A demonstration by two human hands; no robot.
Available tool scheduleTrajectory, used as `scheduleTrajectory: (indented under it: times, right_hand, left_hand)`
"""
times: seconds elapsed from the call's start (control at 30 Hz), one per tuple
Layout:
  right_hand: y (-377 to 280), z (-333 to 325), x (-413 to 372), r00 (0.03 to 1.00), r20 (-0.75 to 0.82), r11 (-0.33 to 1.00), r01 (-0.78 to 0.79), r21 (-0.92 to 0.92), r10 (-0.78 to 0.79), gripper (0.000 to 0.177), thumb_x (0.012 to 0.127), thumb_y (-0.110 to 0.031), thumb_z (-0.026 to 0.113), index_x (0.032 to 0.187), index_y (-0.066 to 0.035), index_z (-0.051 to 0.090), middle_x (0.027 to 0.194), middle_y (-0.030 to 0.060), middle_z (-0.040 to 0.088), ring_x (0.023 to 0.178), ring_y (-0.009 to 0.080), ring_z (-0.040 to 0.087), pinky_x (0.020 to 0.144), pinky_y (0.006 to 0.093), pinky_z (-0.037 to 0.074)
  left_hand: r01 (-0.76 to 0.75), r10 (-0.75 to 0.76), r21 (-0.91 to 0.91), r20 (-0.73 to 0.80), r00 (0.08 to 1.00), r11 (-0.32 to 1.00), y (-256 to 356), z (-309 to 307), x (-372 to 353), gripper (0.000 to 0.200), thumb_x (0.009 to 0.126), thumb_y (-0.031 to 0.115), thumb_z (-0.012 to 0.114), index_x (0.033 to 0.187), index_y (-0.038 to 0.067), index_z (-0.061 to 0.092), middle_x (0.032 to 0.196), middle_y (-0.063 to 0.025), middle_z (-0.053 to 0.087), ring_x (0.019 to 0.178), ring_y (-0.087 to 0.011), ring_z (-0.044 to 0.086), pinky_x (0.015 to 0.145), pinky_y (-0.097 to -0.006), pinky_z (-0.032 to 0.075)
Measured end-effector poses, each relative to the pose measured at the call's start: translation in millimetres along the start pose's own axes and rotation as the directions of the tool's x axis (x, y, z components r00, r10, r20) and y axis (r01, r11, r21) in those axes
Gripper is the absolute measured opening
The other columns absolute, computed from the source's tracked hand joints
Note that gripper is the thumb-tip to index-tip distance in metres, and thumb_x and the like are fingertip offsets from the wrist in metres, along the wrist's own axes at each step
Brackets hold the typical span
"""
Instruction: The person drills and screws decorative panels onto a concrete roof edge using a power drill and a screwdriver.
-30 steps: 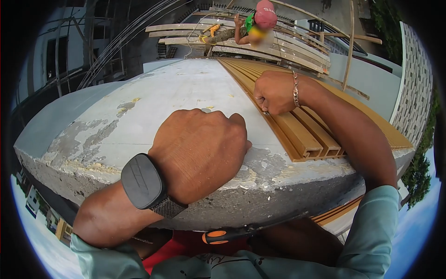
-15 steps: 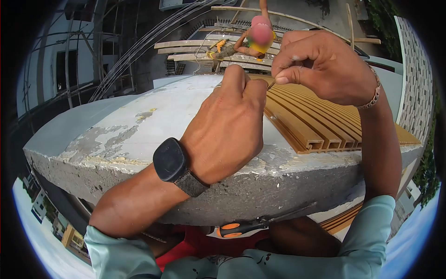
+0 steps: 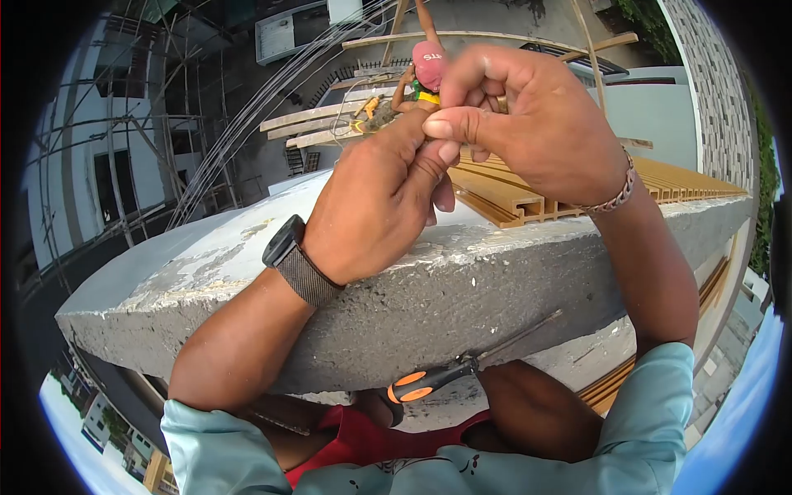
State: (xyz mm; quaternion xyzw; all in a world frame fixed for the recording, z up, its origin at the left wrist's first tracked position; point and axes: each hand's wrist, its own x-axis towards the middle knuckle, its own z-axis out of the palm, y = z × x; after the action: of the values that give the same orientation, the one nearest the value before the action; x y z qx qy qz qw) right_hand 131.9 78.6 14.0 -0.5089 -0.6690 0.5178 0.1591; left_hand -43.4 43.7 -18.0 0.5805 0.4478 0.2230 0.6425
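Hands are raised above the concrete ledge (image 3: 462, 289), and both are brought together at the fingertips. The right hand (image 3: 536, 124) is closed into a tight pinch, with thumb pressed hard against forefinger and the remaining fingers curled in. The left hand (image 3: 371, 206) is likewise closed, its fingers (image 3: 435, 157) pushed up against the right thumb. A small item appears to be gripped inside that pinch, above the ledge's far edge, but it is hidden by the fingertips and cannot be made out. The hands are held high and near the camera, probably so that fine work can be watched closely.

A ribbed brown panel (image 3: 511, 194) is laid flat on the ledge just behind the hands, with its hollow end turned this way. It is kept within reach, it seems. A screwdriver (image 3: 429, 381) with an orange and black handle is parked below the ledge, between the forearms, most likely so that both hands are left free.

Now the count: two hands, one watch (image 3: 289, 247) on the left wrist, one bracelet (image 3: 615, 194) on the right, one ring (image 3: 501, 103), one screwdriver and one panel. Another person in a pink cap (image 3: 429, 62) is seen well beyond, beside at least three stacked planks (image 3: 330, 120).
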Motion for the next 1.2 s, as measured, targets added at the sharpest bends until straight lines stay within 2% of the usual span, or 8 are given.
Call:
scheduleTrajectory:
  times: [0.1,0.2,0.27,0.57,0.7,0.9,1.03,1.2]
  right_hand:
    - [-0.7,10.7,-1.3,0.967,-0.252,0.934,0.051,0.354,0.043,0.015,0.084,-0.007,0.067,0.095,-0.001,0.059,0.079,0.0000,0.060,0.070,0.0036,0.054,0.063,0.0190,0.046]
    - [10.1,26.7,-9.3,0.940,-0.302,0.979,0.190,0.072,-0.161,0.015,0.082,-0.012,0.067,0.086,0.002,0.061,0.072,0.0059,0.065,0.063,0.0101,0.060,0.062,0.0266,0.049]
    - [5.1,39.5,-11.3,0.970,-0.242,0.994,0.059,0.087,-0.036,0.016,0.080,-0.013,0.067,0.083,0.001,0.061,0.072,0.0098,0.066,0.065,0.0147,0.064,0.064,0.0287,0.050]
    - [21.2,54.4,11.8,0.982,-0.135,0.969,0.158,0.190,-0.133,0.018,0.078,-0.005,0.060,0.095,0.000,0.061,0.074,0.0134,0.065,0.069,0.0246,0.065,0.065,0.0329,0.050]
    - [30.1,15.6,6.1,0.994,0.097,0.953,0.079,-0.294,-0.053,0.023,0.080,0.000,0.053,0.102,-0.003,0.059,0.067,0.0089,0.061,0.068,0.0193,0.062,0.066,0.0313,0.050]
    - [85.0,-10.5,48.6,0.882,0.353,0.950,-0.290,-0.115,0.312,0.019,0.084,-0.002,0.056,0.101,-0.001,0.062,0.073,0.0030,0.064,0.063,0.0091,0.058,0.060,0.0242,0.046]
    - [122.8,0.4,67.6,0.696,0.607,0.898,-0.126,-0.423,0.383,0.013,0.078,-0.004,0.064,0.089,0.001,0.061,0.076,0.0050,0.066,0.062,0.0123,0.060,0.060,0.0271,0.049]
    - [165.1,9.2,63.5,0.745,0.588,0.945,-0.184,-0.270,0.313,0.014,0.078,-0.016,0.071,0.082,-0.003,0.068,0.071,0.0042,0.066,0.063,0.0114,0.062,0.058,0.0247,0.052]
  left_hand:
    - [-0.030,-0.012,-0.381,-0.107,0.994,0.924,-2.4,-4.5,6.4,0.025,0.100,0.024,0.039,0.096,0.003,0.052,0.078,-0.0077,0.063,0.073,-0.0150,0.064,0.063,-0.0265,0.053]
    - [-0.085,-0.115,-0.606,-0.284,0.952,0.791,-4.8,-7.3,9.7,0.027,0.101,0.025,0.035,0.092,0.004,0.049,0.099,-0.0153,0.064,0.087,-0.0187,0.064,0.077,-0.0306,0.054]
    - [-0.152,-0.139,-0.749,-0.311,0.940,0.645,-4.8,-7.2,11.8,0.026,0.101,0.024,0.036,0.092,0.003,0.048,0.107,-0.0180,0.061,0.093,-0.0196,0.062,0.082,-0.0325,0.053]
    - [-0.218,0.017,-0.679,-0.290,0.957,0.701,-14.9,-3.2,9.2,0.027,0.101,0.025,0.040,0.091,0.003,0.052,0.105,-0.0108,0.060,0.091,-0.0133,0.058,0.078,-0.0274,0.048]
    - [-0.303,0.010,-0.468,-0.530,0.848,0.830,-17.4,-8.0,10.2,0.025,0.100,0.028,0.040,0.095,0.008,0.053,0.108,-0.0087,0.061,0.100,-0.0166,0.056,0.086,-0.0319,0.041]
    - [-0.315,0.210,-0.120,-0.521,0.827,0.941,-10.4,0.0,4.7,0.029,0.101,0.029,0.041,0.090,0.006,0.056,0.096,-0.0026,0.060,0.089,-0.0086,0.052,0.077,-0.0240,0.039]
    - [-0.342,0.336,0.084,-0.501,0.797,0.936,-11.5,-4.7,2.7,0.025,0.100,0.023,0.043,0.093,0.002,0.055,0.089,-0.0017,0.057,0.077,-0.0070,0.043,0.073,-0.0210,0.037]
    - [-0.350,0.495,0.371,-0.439,0.750,0.860,-11.4,-4.6,-2.0,0.019,0.100,0.015,0.042,0.095,-0.001,0.052,0.086,-0.0045,0.055,0.077,-0.0089,0.045,0.072,-0.0214,0.038]
